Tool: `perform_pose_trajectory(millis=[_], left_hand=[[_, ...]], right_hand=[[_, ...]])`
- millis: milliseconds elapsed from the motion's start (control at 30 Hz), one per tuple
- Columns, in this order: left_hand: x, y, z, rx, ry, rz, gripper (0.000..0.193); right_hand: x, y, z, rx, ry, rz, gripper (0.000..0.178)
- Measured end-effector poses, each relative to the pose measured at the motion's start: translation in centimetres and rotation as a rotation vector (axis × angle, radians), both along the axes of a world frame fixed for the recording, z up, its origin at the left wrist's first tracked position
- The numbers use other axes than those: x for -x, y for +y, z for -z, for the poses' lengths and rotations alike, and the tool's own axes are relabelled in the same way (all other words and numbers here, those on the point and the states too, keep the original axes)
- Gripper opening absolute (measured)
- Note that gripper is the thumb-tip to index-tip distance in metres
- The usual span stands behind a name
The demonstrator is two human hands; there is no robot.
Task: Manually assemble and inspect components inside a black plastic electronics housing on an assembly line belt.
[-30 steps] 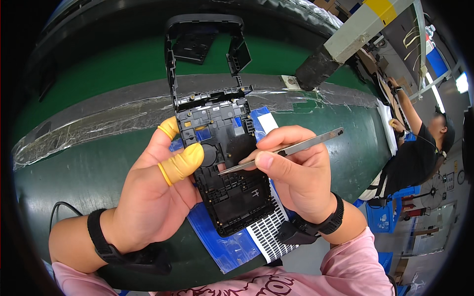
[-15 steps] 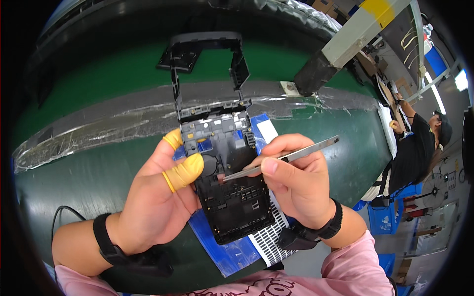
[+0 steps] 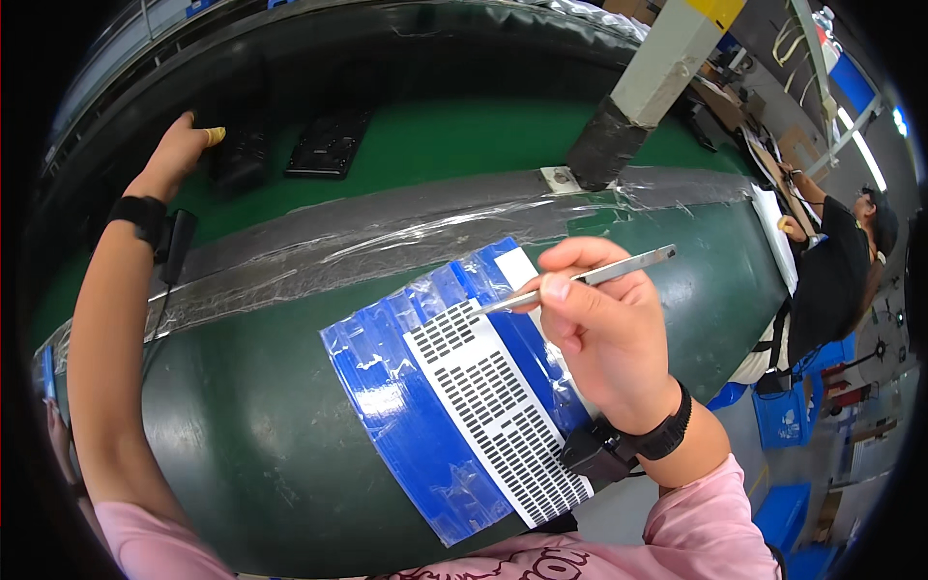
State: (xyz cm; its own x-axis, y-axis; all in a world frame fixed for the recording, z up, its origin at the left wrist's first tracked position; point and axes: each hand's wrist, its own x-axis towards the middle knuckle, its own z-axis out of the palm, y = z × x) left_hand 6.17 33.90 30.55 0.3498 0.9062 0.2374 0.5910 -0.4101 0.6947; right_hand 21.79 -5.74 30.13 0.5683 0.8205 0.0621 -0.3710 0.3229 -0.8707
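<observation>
My right hand [image 3: 604, 329] holds metal tweezers [image 3: 590, 278] between thumb and fingers. Their tips point left, over a white sheet of small black rectangular stickers [image 3: 488, 401], close to its upper end. The sheet lies on a blue board [image 3: 382, 387] wrapped in clear tape. Far to the left, my left hand [image 3: 179, 155] is stretched out over the green belt, its thumb apart from the fingers and a yellow finger cot on the thumb. Right beside it sits a dark, blurred black part [image 3: 239, 155]; whether the hand touches it I cannot tell.
A black casing [image 3: 329, 143] lies on the green belt [image 3: 435, 135]. A taped ledge [image 3: 387, 227] divides the belt from the dark green worktop [image 3: 242, 416]. Beyond stands a metal post [image 3: 643, 87]. At the right, another person [image 3: 831, 261] works beside blue bins [image 3: 783, 420].
My left hand has left the black casing it held over the board and swung out to the far left. The tweezers have come away from that casing, staying in my right hand.
</observation>
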Motion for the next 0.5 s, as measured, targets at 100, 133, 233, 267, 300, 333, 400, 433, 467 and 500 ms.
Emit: perform_pose_trajectory(millis=[100, 133, 233, 267, 300, 333, 400, 433, 467, 500], left_hand=[[-3.1, 1.0, 0.2, -0.682, 0.375, 0.145, 0.038], [-4.8, 0.1, 0.1, -0.791, 0.403, 0.307, 0.038], [-10.6, -2.3, 0.2, -0.117, 0.622, 0.289, 0.034], [-11.9, -3.3, 0.8, 0.082, 0.657, 0.233, 0.034], [-12.2, -1.9, 2.5, -0.019, 0.718, 0.205, 0.028], [-11.7, 0.1, 3.4, -0.019, 0.721, 0.195, 0.028], [-10.5, 2.8, 4.6, -0.58, 0.751, 0.281, 0.022], [-10.5, 1.9, 3.7, -0.661, 0.567, 0.265, 0.018], [-10.5, 0.9, 2.9, -0.803, 0.608, 0.258, 0.018], [-9.6, 0.7, 2.2, -0.795, 0.245, 0.17, 0.019]], right_hand=[[0.0, 0.6, 0.7, 0.087, -0.002, -0.043, 0.017], [0.2, 0.9, 1.1, 0.144, 0.011, -0.087, 0.017], [-0.5, 1.0, 1.9, 0.212, -0.024, -0.148, 0.017], [-0.8, 1.0, 2.2, 0.245, -0.059, -0.183, 0.017], [-0.3, 1.0, 1.8, 0.293, -0.094, -0.135, 0.016], [-0.2, 1.2, 1.9, 0.289, -0.093, -0.144, 0.016], [-0.2, 1.4, 2.1, 0.272, -0.13, -0.179, 0.015], [-0.4, 1.3, 2.2, 0.29, -0.138, -0.162, 0.015], [-0.6, 1.2, 2.3, 0.295, -0.135, -0.148, 0.015], [-0.4, 1.2, 2.3, 0.299, -0.146, -0.169, 0.015]])
